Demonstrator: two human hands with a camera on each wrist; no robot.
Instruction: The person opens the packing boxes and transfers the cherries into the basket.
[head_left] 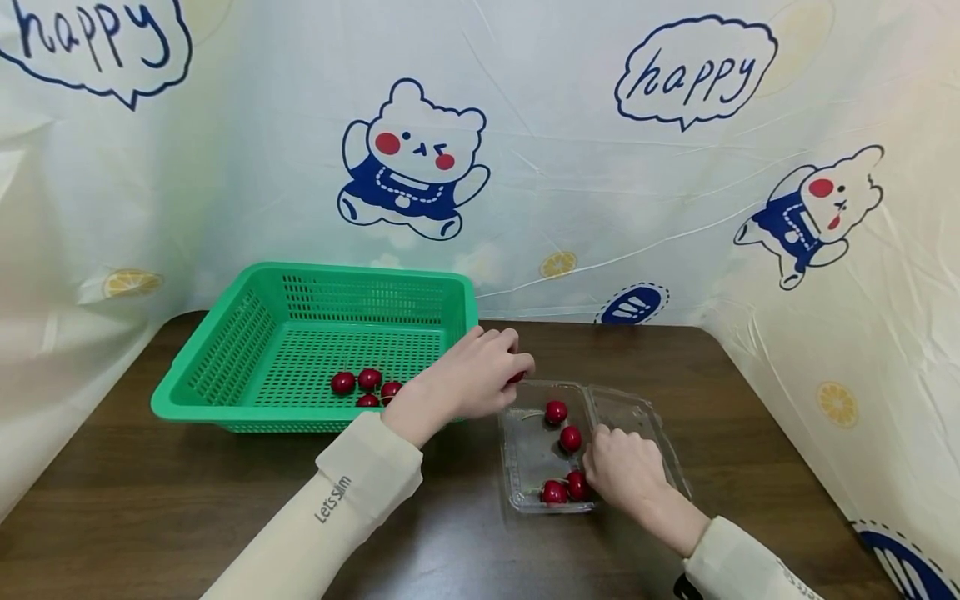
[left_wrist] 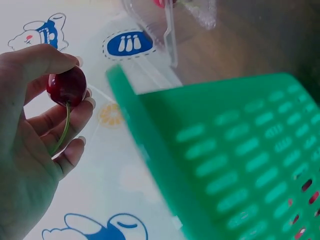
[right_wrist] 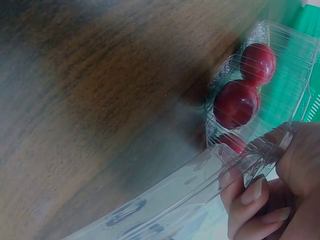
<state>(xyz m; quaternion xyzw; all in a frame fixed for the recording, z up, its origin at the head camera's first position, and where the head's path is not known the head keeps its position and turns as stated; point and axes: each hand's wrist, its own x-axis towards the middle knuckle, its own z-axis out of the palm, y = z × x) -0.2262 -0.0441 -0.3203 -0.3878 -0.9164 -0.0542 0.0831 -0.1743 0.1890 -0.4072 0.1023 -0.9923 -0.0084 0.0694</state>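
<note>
My left hand (head_left: pixel 480 371) pinches a dark red cherry (left_wrist: pixel 68 86) between thumb and fingers, its green stem hanging toward the palm in the left wrist view. That hand is above the right end of the green basket (head_left: pixel 315 414), between it and the clear plastic box (head_left: pixel 528 454). Several cherries (head_left: pixel 370 379) lie in the basket, some partly hidden by its front rim and my forearm. In the box are more cherries (head_left: pixel 570 439). My right hand (head_left: pixel 630 467) grips the box's hinged edge, where its open lid (right_wrist: pixel 190 182) joins.
A dark wooden table (head_left: pixel 442 542) carries the basket and box. Behind and at both sides hangs a pale curtain (head_left: pixel 540 208) printed with bears and words, meeting the table's back edge.
</note>
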